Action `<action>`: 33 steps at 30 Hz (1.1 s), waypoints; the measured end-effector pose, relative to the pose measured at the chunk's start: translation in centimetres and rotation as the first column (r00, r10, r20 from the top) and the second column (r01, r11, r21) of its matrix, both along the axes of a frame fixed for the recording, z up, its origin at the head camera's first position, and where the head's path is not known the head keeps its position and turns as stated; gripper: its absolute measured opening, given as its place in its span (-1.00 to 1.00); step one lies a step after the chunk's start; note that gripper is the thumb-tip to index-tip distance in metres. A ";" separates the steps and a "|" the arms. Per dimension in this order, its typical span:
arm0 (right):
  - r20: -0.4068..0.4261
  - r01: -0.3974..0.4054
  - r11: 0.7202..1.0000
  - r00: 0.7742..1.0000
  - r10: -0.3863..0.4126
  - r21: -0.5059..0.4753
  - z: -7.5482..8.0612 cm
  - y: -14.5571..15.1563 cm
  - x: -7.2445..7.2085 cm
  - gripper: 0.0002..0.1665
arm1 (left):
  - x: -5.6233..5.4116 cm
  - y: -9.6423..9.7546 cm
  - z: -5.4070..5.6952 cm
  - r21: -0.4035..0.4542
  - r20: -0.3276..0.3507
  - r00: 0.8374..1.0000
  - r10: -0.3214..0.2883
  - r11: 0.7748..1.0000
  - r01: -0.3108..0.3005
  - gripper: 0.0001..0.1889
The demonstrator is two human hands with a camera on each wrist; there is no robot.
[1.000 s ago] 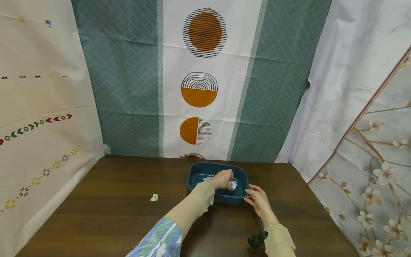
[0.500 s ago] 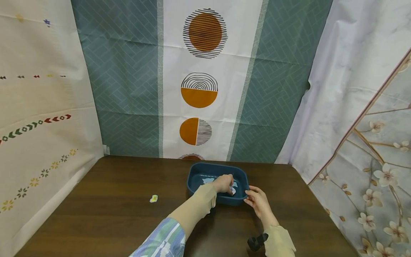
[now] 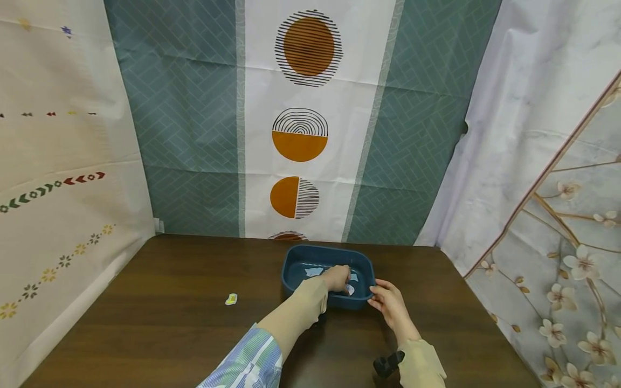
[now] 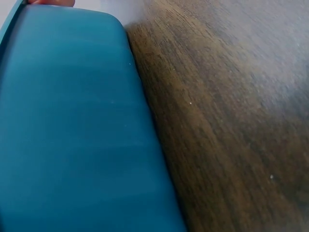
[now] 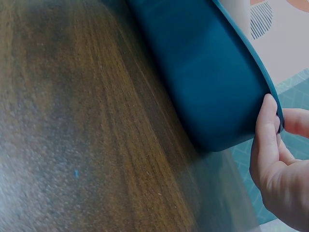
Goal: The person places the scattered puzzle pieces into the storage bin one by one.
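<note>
The small white piece lies inside the blue bin, right at the fingertips of the left hand. The left fingers point down over it, but the hand's own back hides their tips, so I cannot tell whether they pinch the piece or merely touch it. The fingers of the right hand are clamped on the bin's rim at its near right corner, thumb on one side and fingers on the other.

The likeliest trouble is the bin shifting or tipping: the right fingers have only a thin edge, and a tug there, or the left forearm bearing on the near wall it crosses, could do it. Lifting the left fingers carelessly might also drag the white piece, which looks light, onto its neighbour.

Besides the white piece, the bin holds a pale blue piece just beyond the left fingertips and a larger light-blue piece to the left of those fingers.

Outside it, well to the left of both sets of fingers, a yellow-and-white piece lies on the desk.
</note>
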State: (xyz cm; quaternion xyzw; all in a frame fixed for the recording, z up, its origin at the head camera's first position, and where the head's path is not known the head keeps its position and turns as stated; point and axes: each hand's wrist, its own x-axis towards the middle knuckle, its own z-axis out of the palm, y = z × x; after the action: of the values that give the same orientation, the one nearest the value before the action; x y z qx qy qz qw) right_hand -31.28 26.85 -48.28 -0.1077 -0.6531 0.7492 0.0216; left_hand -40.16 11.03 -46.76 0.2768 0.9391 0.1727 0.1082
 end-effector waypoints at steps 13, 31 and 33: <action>-0.008 0.003 1.000 1.000 -0.003 -0.014 0.1 -0.1 0.0 -0.52 | -0.2 -0.4 -0.1 0.047 -0.026 0.999 -0.020 0.999 0.021 -0.62; 0.003 0.006 1.000 1.000 -0.005 -0.018 0.1 -0.1 0.0 -0.53 | 0.7 -3.3 2.0 0.103 -0.029 1.000 -0.002 0.995 0.005 -0.35; 0.002 0.009 1.000 1.000 -0.009 -0.016 0.1 0.0 0.0 -0.53 | 0.8 -3.6 2.2 0.117 -0.022 1.000 0.005 0.993 -0.003 -0.33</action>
State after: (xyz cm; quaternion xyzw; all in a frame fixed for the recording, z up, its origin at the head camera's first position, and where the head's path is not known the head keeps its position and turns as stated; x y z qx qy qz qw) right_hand -31.32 26.88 -48.22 -0.1115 -0.6465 0.7543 0.0233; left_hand -39.31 7.46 -44.55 0.2826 0.9290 0.2247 0.0811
